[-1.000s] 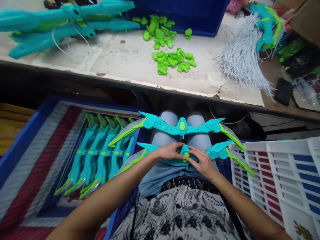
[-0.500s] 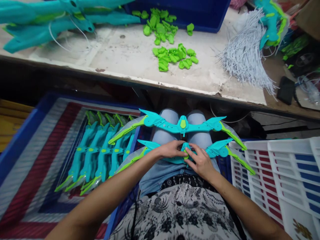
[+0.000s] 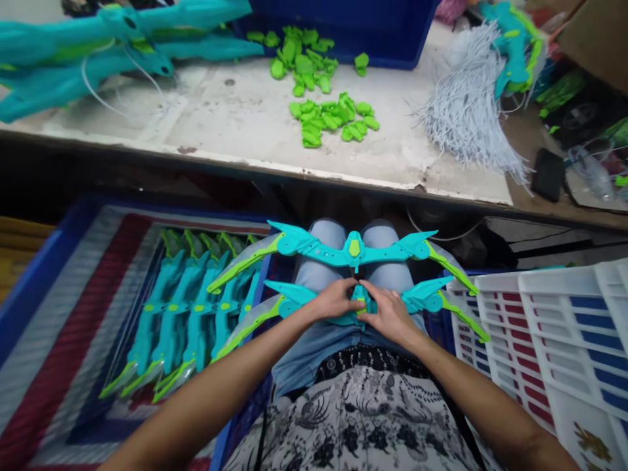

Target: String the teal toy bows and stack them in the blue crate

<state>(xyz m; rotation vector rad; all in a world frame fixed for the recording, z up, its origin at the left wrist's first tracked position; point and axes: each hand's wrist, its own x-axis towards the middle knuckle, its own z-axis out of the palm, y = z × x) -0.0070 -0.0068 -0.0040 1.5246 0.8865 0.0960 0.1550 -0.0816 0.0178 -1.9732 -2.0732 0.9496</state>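
Across my lap lie two turquoise toy bows with lime-green tips. The nearer toy bow (image 3: 426, 296) is gripped at its middle by both hands. My left hand (image 3: 338, 299) is closed on the left of its centre, thumb against a small lime-green piece (image 3: 362, 305) there. My right hand (image 3: 390, 313) closes on the other side, with its thumb beside the same piece. Fingers cover much of the bow's middle. The farther toy bow (image 3: 324, 252) rests on my knees, untouched, a green piece (image 3: 354, 247) set in its centre.
Several bows (image 3: 169, 307) stand in a blue-rimmed crate (image 3: 29, 288) at left. A white basket (image 3: 530, 301) is at right. On the worktable (image 3: 220, 131) are green pieces (image 3: 333, 114), a blue bin (image 3: 338, 33), white strings (image 3: 461, 104) and more bows (image 3: 112, 39).
The whole view has shifted slightly. My right fingers have moved from over the green piece to the bow's far side, with the thumb low beside the piece. Both hands stay on the nearer bow.
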